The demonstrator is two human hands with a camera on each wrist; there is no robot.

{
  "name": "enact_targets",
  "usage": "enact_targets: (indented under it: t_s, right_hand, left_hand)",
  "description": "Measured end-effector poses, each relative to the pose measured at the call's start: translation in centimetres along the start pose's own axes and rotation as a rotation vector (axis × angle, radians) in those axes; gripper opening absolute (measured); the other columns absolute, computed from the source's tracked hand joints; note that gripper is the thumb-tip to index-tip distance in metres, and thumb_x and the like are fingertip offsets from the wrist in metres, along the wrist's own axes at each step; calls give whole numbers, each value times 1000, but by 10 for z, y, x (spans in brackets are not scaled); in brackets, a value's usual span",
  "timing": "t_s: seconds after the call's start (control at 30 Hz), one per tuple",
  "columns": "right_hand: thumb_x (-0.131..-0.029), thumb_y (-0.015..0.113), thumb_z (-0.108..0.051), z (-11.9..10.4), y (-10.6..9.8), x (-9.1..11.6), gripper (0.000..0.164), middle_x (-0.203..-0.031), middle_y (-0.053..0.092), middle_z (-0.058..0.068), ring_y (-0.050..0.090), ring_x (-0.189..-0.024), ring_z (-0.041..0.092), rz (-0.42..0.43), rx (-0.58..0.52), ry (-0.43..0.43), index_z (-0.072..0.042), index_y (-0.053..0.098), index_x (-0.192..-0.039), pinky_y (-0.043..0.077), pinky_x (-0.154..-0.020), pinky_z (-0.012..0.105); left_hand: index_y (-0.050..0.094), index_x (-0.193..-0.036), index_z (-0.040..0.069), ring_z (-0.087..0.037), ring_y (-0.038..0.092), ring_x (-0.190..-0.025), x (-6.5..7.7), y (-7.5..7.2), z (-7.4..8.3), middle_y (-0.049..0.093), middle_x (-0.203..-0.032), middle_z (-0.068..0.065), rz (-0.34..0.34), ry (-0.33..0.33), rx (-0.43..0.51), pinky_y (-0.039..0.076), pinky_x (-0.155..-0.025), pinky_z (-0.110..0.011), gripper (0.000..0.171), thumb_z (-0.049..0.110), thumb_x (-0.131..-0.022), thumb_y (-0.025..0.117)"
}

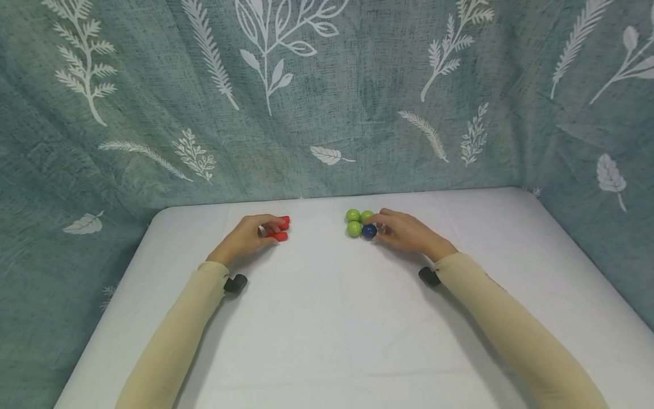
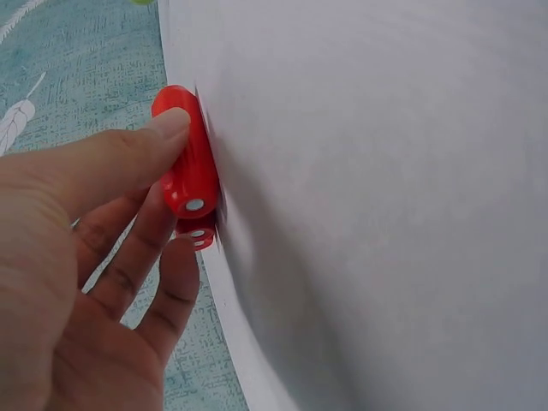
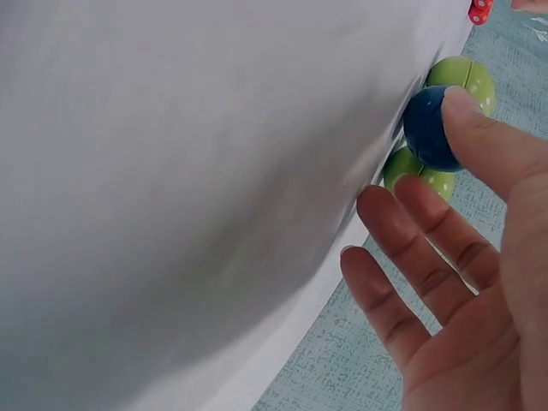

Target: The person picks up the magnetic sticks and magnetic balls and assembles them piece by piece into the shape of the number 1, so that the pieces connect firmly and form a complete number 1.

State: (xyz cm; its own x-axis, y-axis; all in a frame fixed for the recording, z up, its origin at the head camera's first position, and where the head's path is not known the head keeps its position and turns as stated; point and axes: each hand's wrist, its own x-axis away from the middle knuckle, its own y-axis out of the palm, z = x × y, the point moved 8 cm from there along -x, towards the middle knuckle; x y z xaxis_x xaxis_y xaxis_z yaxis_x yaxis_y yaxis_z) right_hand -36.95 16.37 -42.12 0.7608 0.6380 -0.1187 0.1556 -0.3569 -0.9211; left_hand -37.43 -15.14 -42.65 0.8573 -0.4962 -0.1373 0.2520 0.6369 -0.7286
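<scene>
At the far left of the table's middle, my left hand point(image 1: 250, 232) has its thumb on the nearer of two small red bars point(image 1: 278, 236). Its index finger reaches the farther red bar point(image 1: 284, 223). In the left wrist view, the nearer red bar point(image 2: 188, 158) has rounded sides and a pale round spot on its end. Across the table, my right hand point(image 1: 406, 232) holds a dark blue ball point(image 1: 369, 232) between thumb and index finger. Green balls point(image 1: 353, 229) sit against it, forming a square cluster. In the right wrist view, the index fingertip is hidden behind the blue ball point(image 3: 428, 128).
The white table point(image 1: 327, 318) ends at its back edge against a green-blue curtain point(image 1: 327, 113) with white leaf prints. A black wrist camera point(image 1: 236, 283) hangs at the left sleeve, another black wrist camera point(image 1: 428, 276) at the right one.
</scene>
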Motion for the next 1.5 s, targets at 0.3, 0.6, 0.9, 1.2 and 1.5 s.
enact_targets:
  t_s: [0.3, 0.6, 0.9, 1.2, 1.5]
  right_hand:
    - [-88, 74, -13, -3, -1, 1, 37, -100, 63, 3, 65, -89, 19, 15, -14, -26, -12, 64, -123, 55, -77, 36]
    - [-89, 73, -11, -2, 1, 2, 37, -113, 68, 6, 65, -92, 20, 4, -25, -12, -11, 62, -124, 54, -79, 37]
    - [-88, 74, -15, -1, 4, 2, 38, -117, 68, 7, 65, -95, 21, 5, -43, -4, -11, 62, -124, 54, -82, 39]
    - [-89, 72, -10, -1, 2, 5, 36, -118, 67, 5, 64, -91, 20, 16, -171, 23, -13, 63, -124, 54, -79, 36]
    - [-88, 73, -9, -4, -2, 7, 37, -119, 67, 5, 63, -92, 20, 49, -239, -3, -11, 64, -124, 54, -78, 37]
  left_hand:
    - [69, -118, 11, -20, 62, -95, 1, 0, -2, 71, -102, -6, -3, -38, -2, 52, -85, -40, 38, 3, -82, 77]
    - [69, -118, 12, -20, 62, -91, 2, 4, -7, 70, -101, -5, 2, -63, -30, 53, -82, -36, 36, 3, -83, 76]
    - [68, -120, 15, -20, 62, -93, 4, 4, -8, 71, -103, -3, -4, -85, -33, 54, -85, -38, 37, 5, -85, 75]
    - [68, -122, 14, -21, 64, -96, 7, 5, 1, 72, -106, -4, 3, -60, -1, 55, -87, -40, 38, 5, -85, 75]
    - [69, -121, 8, -22, 65, -92, 9, 6, 9, 72, -113, -8, 15, -33, 23, 55, -85, -42, 37, 4, -85, 75]
